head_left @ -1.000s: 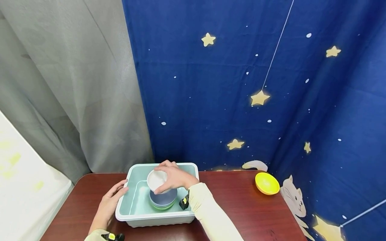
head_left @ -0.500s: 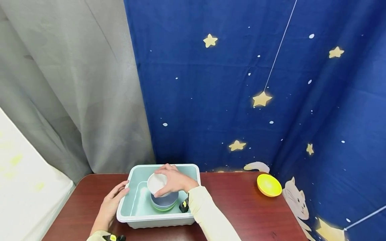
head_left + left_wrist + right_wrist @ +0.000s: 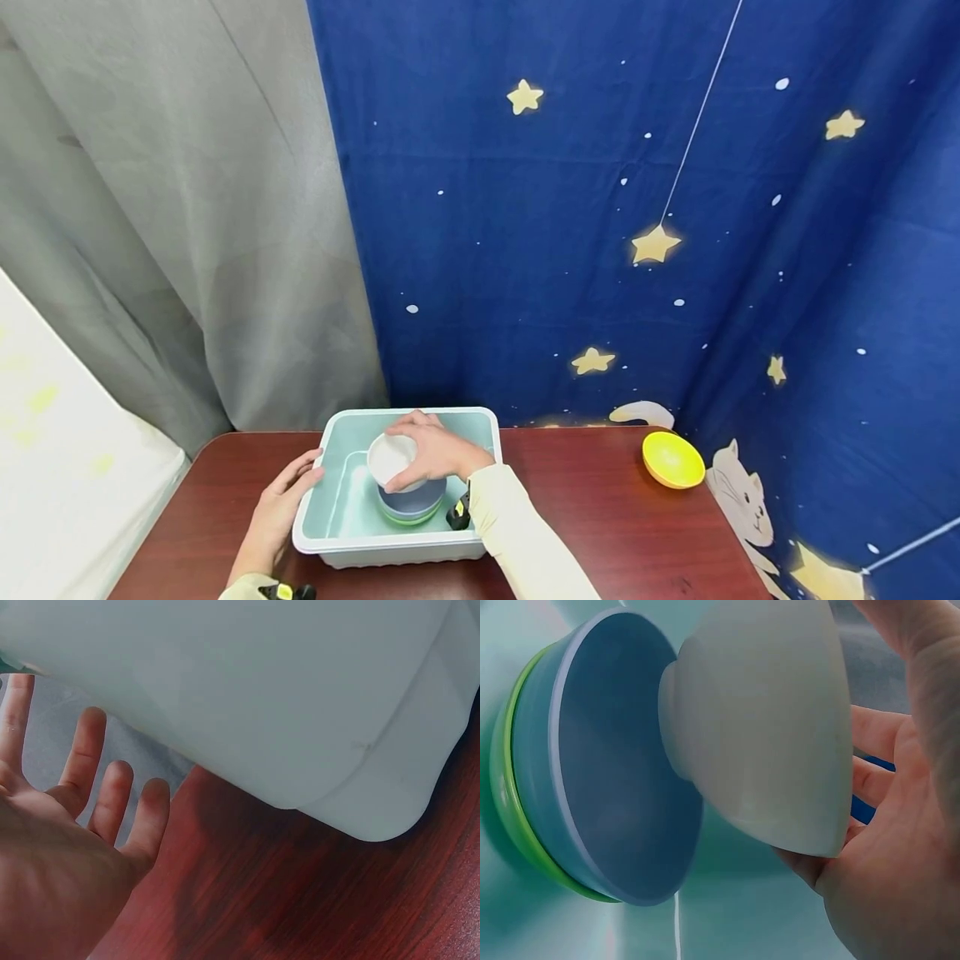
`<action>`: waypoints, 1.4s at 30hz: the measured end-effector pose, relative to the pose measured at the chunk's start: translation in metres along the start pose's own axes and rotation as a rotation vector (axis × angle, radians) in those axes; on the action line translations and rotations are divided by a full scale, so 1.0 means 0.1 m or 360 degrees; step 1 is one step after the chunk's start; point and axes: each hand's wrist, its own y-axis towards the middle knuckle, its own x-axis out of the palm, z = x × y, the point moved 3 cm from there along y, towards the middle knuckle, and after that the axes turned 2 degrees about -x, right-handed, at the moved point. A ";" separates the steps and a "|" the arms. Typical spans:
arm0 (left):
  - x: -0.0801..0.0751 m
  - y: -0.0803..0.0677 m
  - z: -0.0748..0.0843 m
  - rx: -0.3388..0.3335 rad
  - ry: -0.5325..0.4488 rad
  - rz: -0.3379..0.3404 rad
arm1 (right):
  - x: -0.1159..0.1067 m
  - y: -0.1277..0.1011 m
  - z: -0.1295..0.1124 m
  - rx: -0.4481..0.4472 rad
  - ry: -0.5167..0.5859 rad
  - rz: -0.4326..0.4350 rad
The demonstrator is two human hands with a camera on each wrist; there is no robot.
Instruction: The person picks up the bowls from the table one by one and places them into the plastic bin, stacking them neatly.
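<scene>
A white bowl is gripped by its rim in my right hand, above the basin's floor. Below it a blue bowl sits nested in a green bowl. In the right wrist view the foot of the white bowl overlaps the mouth of the blue bowl. My left hand rests its fingertips at the left rim of the pale blue-green basin. Its fingers are spread and fairly straight beside the basin wall in the left wrist view.
A yellow bowl stands at the right end of the reddish-brown table. Behind the table hang a grey curtain and a blue curtain with stars. White cloth lies along the left side.
The head view has shifted slightly. My right hand still holds the white bowl over the nested bowls, and my left hand stays at the basin rim.
</scene>
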 end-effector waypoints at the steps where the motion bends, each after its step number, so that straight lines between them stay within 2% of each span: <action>1: 0.00 0.00 0.00 -0.0004 -0.0004 -0.0001 | 0.00 0.00 0.00 0.0003 -0.0006 -0.0003; 5: 0.01 0.00 -0.02 -0.0018 -0.0014 0.0014 | 0.04 0.00 0.03 -0.0003 -0.0053 -0.0023; 14: 0.02 0.01 0.01 -0.0007 0.0011 0.0013 | 0.07 0.02 0.06 0.0011 -0.0042 0.0008; 22: 0.03 0.00 0.01 0.0009 -0.0023 0.0039 | 0.12 0.02 0.07 0.0027 -0.0043 -0.0039; 29: 0.02 -0.02 0.01 0.0008 0.0033 0.0065 | 0.15 0.01 0.06 0.0076 -0.0071 -0.0110; 42: 0.02 -0.01 -0.01 0.0011 0.0037 0.0069 | 0.16 0.01 0.07 0.0108 -0.0107 -0.0135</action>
